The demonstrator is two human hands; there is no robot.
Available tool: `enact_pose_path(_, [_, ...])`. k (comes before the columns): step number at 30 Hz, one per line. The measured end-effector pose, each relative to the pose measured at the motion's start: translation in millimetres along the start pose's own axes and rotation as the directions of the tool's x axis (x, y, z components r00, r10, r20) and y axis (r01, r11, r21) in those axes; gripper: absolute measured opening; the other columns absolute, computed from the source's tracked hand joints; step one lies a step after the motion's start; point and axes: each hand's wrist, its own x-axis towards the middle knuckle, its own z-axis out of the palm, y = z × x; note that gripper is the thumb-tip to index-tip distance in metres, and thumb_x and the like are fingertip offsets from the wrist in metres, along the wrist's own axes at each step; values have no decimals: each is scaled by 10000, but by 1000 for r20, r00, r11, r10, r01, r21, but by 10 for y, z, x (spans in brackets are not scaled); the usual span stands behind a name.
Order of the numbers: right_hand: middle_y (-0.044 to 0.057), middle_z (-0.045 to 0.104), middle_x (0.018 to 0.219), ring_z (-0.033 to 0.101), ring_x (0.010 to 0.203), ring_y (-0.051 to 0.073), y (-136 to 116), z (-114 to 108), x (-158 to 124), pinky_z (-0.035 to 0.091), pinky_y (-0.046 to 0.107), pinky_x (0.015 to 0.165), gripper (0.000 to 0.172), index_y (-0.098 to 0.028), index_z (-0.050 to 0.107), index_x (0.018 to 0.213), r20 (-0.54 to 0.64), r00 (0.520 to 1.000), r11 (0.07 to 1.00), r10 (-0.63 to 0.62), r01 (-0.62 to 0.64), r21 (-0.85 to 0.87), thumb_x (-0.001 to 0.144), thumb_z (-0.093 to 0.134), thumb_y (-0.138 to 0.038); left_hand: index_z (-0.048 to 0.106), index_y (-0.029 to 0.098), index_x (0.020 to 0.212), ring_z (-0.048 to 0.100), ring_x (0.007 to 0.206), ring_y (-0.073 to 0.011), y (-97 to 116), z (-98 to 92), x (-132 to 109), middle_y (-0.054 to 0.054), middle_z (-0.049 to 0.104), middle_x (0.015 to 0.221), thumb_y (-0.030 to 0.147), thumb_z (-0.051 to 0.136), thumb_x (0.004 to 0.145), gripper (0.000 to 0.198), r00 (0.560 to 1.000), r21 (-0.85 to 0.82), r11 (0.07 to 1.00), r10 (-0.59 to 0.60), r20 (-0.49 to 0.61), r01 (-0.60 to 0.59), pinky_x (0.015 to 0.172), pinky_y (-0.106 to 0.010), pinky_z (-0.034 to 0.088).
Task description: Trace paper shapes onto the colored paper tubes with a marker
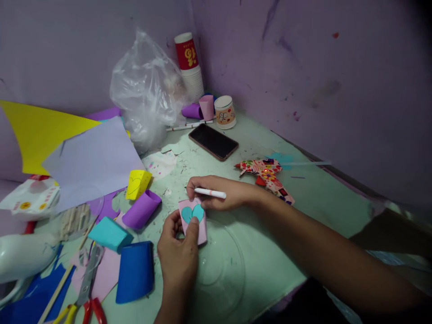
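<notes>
My left hand point(178, 254) grips a small pink foam piece point(202, 235), its thumb pressed on the front. Two rounded teal cutouts point(186, 215) lie on that piece side by side, a little like a heart. My right hand point(224, 186) is closed around a white pen point(212, 193), and its fingertips are at the top edge of the pink piece. The pen's tip is hard to make out. To the left are a yellow foam piece point(137, 185) with a drawn heart, a purple curved piece point(142, 209), a teal one point(110, 234) and a blue one point(135, 272).
A floral glue gun point(265, 168) with a small red light lies at right, beyond a phone point(213, 141). Scissors point(88, 279), a white bottle point(25, 256) and foam sheets point(97, 157) crowd the left. A plastic bag point(145, 90) and stacked paper cups point(192, 83) stand behind.
</notes>
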Motion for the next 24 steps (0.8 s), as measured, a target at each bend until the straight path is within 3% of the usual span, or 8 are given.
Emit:
enact_pose_path(8, [-56,484,703,455,626,100,6,-4,-7,365,215,583,355,-157,510,916,-9,1000,1000,-4,4,-2,643,509,70,648,178,991,638,789,-214,-12,7,6,-49,709,879,360,639,710,335,1000,28,999,20,-9,-20,721,-302,477])
enact_pose_path(11, [-28,554,754,504,656,110,-30,4,-17,401,224,609,299,-154,528,918,-20,1000,1000,3,-3,-18,681,555,28,643,176,992,642,805,-218,-15,10,3,-51,716,886,356,624,720,326,1000,27,999,27,-9,-27,728,-303,479])
enact_pose_path(14, [34,654,898,596,787,148,-124,30,-24,451,267,708,160,-162,560,959,-228,973,1000,19,-22,-14,806,565,-113,638,172,998,648,824,-231,-30,7,0,-63,723,901,350,602,730,324,1000,21,1000,17,13,-18,742,-322,480])
enact_pose_path(17, [33,685,828,627,751,149,-247,74,-43,473,274,686,225,-184,606,1050,-491,871,991,22,45,124,929,467,-313,629,186,1014,654,873,-250,-55,-1,8,-71,728,947,345,570,755,310,999,23,1000,3,50,-4,783,-353,473])
enact_pose_path(21, [-22,553,561,516,512,101,-356,188,-112,401,214,477,307,-182,680,826,-566,824,969,31,113,218,907,513,-426,630,212,1002,666,876,-267,-81,-9,27,-65,737,935,337,567,764,276,998,35,999,-14,64,12,805,-384,467])
enact_pose_path(24, [-32,528,568,481,502,84,-380,288,-155,371,201,460,260,-182,629,718,-527,850,987,17,70,145,899,540,-346,636,224,983,670,862,-265,-75,-6,22,-57,740,923,317,580,759,250,997,2,1000,-24,66,24,792,-378,471])
